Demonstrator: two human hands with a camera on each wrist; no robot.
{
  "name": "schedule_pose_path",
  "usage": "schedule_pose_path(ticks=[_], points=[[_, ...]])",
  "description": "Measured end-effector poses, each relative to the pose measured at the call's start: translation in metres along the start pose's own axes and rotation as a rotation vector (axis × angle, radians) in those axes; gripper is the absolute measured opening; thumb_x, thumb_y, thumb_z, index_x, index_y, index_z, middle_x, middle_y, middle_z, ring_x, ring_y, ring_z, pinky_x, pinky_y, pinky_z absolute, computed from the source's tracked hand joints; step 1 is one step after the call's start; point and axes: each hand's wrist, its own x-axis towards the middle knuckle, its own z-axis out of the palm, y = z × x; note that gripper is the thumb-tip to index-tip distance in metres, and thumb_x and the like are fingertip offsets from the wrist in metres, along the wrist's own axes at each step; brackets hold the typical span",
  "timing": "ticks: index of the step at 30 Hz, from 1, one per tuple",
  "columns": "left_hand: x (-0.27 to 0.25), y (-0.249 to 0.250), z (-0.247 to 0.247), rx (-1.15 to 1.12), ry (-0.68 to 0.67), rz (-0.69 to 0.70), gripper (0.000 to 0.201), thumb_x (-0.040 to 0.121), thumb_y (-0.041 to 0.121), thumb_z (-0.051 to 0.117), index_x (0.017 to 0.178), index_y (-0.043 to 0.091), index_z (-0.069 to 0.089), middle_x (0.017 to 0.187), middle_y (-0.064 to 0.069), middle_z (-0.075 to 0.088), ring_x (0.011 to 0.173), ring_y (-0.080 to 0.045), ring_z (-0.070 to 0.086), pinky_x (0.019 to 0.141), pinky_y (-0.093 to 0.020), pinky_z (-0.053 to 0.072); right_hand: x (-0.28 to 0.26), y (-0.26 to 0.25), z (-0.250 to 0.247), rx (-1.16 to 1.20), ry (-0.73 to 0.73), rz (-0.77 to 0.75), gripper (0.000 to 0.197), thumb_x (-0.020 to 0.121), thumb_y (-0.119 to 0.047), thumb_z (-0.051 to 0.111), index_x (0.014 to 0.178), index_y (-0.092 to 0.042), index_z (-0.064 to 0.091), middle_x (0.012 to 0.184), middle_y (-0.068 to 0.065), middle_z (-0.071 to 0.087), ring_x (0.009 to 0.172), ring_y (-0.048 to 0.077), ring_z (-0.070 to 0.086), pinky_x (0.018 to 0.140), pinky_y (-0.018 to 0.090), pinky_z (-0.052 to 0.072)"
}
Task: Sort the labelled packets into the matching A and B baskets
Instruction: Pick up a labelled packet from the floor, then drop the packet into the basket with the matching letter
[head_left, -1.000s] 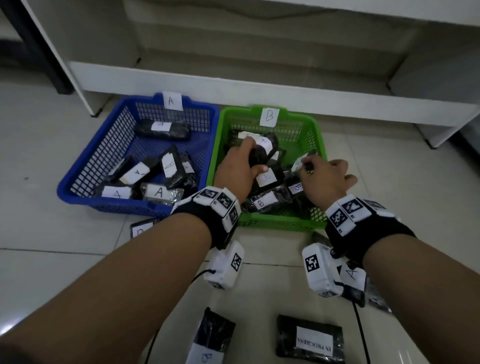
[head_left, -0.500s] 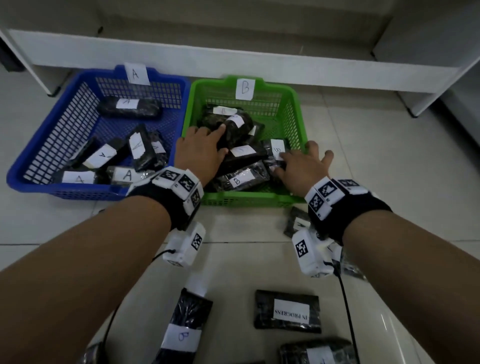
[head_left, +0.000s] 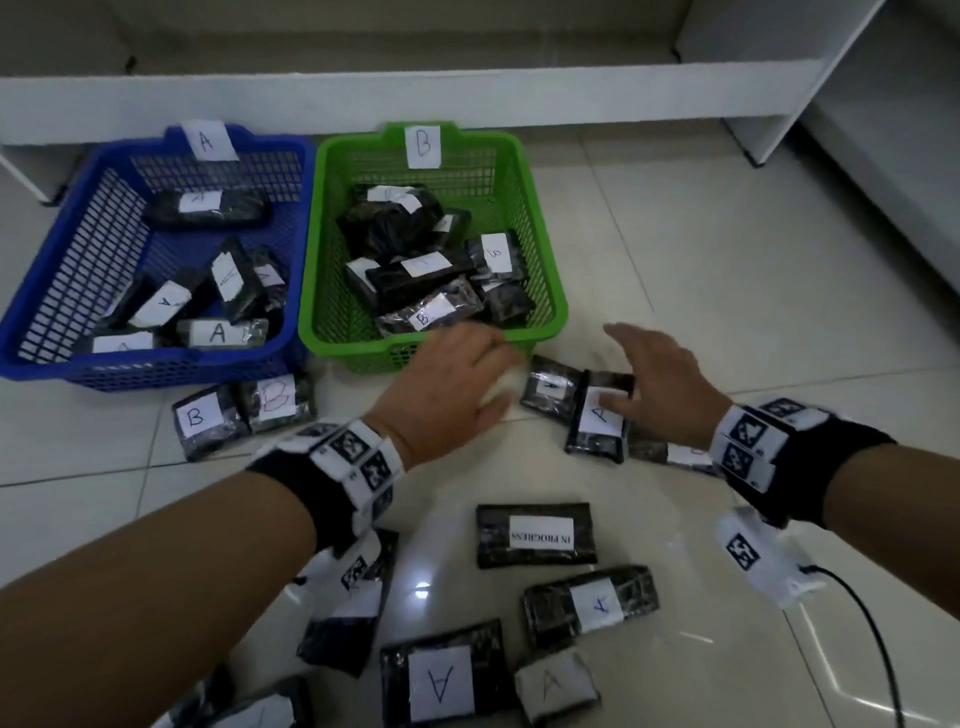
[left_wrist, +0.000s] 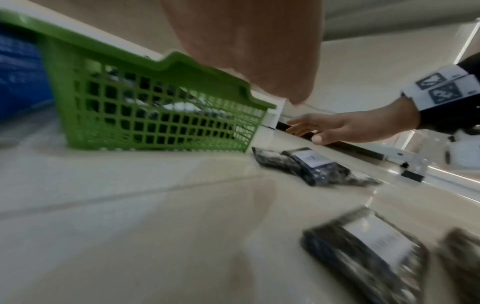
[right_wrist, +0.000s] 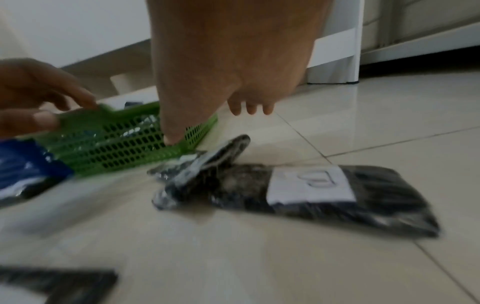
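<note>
The blue basket (head_left: 78, 249) labelled A and the green basket (head_left: 535, 234) labelled B stand side by side, each holding several black packets with white labels. Both hands are empty, with spread fingers, low over the floor in front of the green basket. My left hand (head_left: 488, 374) hovers at its front rim. My right hand (head_left: 639, 364) hangs just above a packet labelled A (head_left: 597, 431), which overlaps another packet (head_left: 550, 389). In the right wrist view a B packet (right_wrist: 311, 185) lies under the right hand (right_wrist: 249, 107); the left wrist view shows only the left hand's palm (left_wrist: 233, 51).
Two B packets (head_left: 239, 410) lie on the tiles in front of the blue basket. Nearer me lie an "IN PROGRESS" packet (head_left: 535, 535) and several A packets (head_left: 441, 675). A white shelf base (head_left: 467, 93) runs behind the baskets. A cable (head_left: 872, 634) trails from the right wrist.
Both hands have come back out of the green basket, leaving their packets inside, and now hover empty over the floor packets. The head view has tipped down toward the floor.
</note>
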Motion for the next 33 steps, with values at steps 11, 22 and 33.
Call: schedule_pose_path(ticks=[11, 22, 33], points=[[-0.058, 0.056, 0.030, -0.339, -0.688, -0.194, 0.043, 0.077, 0.044, 0.068, 0.102, 0.018, 0.046, 0.105, 0.001, 0.047, 0.098, -0.016, 0.041, 0.080, -0.031, 0.041, -0.013, -0.021, 0.010, -0.070, -0.097, 0.056, 0.104, 0.061, -0.041, 0.082, 0.143, -0.019, 0.023, 0.128, 0.010, 0.034, 0.117, 0.031, 0.039, 0.097, 0.041, 0.038], [-0.067, 0.007, -0.037, -0.038, -0.231, 0.035, 0.021, 0.078, 0.017, 0.050, 0.097, 0.009, 0.045, 0.106, -0.015, 0.053, 0.088, -0.024, 0.050, 0.076, -0.031, 0.047, -0.024, -0.058, -0.023, 0.219, 0.159, -0.082, 0.047, 0.079, -0.020, 0.070, 0.116, -0.014, 0.041, 0.107, 0.007, 0.052, 0.093, 0.022, 0.049, 0.072, 0.031, 0.038], [-0.092, -0.080, -0.131, 0.141, 0.040, -0.394, 0.041, 0.069, 0.032, 0.048, 0.102, 0.008, 0.041, 0.099, -0.013, 0.043, 0.087, -0.027, 0.039, 0.081, -0.039, 0.037, 0.014, -0.172, -0.081, 0.510, 0.462, -0.126, 0.050, 0.086, -0.018, 0.061, 0.128, -0.020, 0.033, 0.122, 0.009, 0.051, 0.106, 0.024, 0.054, 0.088, 0.039, 0.049]])
